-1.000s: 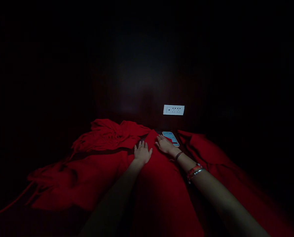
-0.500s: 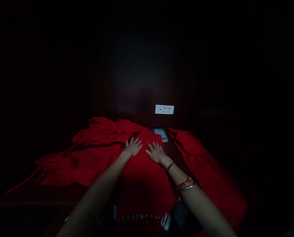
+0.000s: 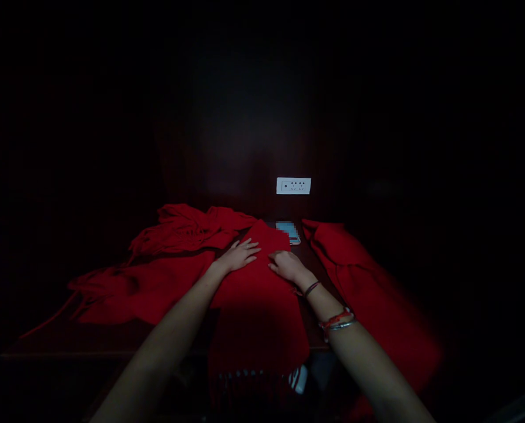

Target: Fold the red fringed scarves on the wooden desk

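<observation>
A red scarf (image 3: 260, 317) with a fringed end lies lengthwise before me, its fringe hanging over the front edge of the dark table. My left hand (image 3: 238, 256) rests flat near the scarf's left side, fingers stretched to the right and apart. At the right side, my right hand (image 3: 286, 265) has its fingers curled down onto the cloth; the fingertips are partly hidden. Just beyond the scarf's far end lies a phone (image 3: 288, 231) with a blurred screen, partly covered by the scarf.
Crumpled red cloth (image 3: 192, 229) with fringes lies at the back left, and another red piece (image 3: 148, 294) is nearer on the left. More red cloth (image 3: 368, 294) runs along the right. A white socket panel (image 3: 293, 186) is on the dark wall. The surroundings are very dim.
My right hand has gone from flat with spread fingers to curled. My left hand has turned its fingers rightward. The view has shifted slightly.
</observation>
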The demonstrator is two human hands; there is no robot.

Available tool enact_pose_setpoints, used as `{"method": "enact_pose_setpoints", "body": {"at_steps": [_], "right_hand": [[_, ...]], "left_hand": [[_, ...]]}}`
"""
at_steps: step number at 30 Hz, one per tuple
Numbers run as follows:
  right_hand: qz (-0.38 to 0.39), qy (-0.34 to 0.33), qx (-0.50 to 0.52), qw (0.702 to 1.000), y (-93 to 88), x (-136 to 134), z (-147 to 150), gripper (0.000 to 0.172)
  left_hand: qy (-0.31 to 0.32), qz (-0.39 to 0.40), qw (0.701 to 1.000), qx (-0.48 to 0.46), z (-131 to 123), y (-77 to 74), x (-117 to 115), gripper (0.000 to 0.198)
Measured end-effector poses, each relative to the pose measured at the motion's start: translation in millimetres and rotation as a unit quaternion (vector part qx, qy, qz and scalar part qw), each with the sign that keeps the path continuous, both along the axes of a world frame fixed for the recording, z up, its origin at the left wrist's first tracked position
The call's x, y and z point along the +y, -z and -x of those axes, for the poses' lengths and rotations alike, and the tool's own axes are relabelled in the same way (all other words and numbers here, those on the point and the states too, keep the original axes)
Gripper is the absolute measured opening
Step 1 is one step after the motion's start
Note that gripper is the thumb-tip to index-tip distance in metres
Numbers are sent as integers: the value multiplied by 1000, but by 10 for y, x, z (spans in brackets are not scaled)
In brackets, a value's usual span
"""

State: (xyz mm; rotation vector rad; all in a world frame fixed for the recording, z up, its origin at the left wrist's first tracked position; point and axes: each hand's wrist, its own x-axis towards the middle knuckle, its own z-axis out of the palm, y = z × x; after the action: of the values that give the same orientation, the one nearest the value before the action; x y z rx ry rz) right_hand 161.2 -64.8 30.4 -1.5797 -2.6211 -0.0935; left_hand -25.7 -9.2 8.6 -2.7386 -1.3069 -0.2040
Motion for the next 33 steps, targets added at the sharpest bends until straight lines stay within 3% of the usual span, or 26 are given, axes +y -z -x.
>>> {"method": "enact_pose_setpoints", "body": {"at_steps": [2,4,10,22,28,33], "right_hand": [[-25,14,-14,999,-29,-37,34,32],[-46,22,-28,998,-39,-64,82,28],[-65,30,-50,996,-9,-95,189,29],[-85,66,-18,994,-6,-62,226,30],[-92,80,-7,992,-3,-62,212,29],[-76,41,-4,996,-6,-69,124,30]], "left_hand": [[66,-52,996,0,-11,-35,-6,35],[91,-82,992,10,-35,-50,0,33],[67,-147,986,38,-108,-27,39,27],[49,-185,981,17,-114,-28,23,21],[37,-177,983,25,-157,-50,-18,22],[49,-131,990,11,-103,-48,-11,25]]}}
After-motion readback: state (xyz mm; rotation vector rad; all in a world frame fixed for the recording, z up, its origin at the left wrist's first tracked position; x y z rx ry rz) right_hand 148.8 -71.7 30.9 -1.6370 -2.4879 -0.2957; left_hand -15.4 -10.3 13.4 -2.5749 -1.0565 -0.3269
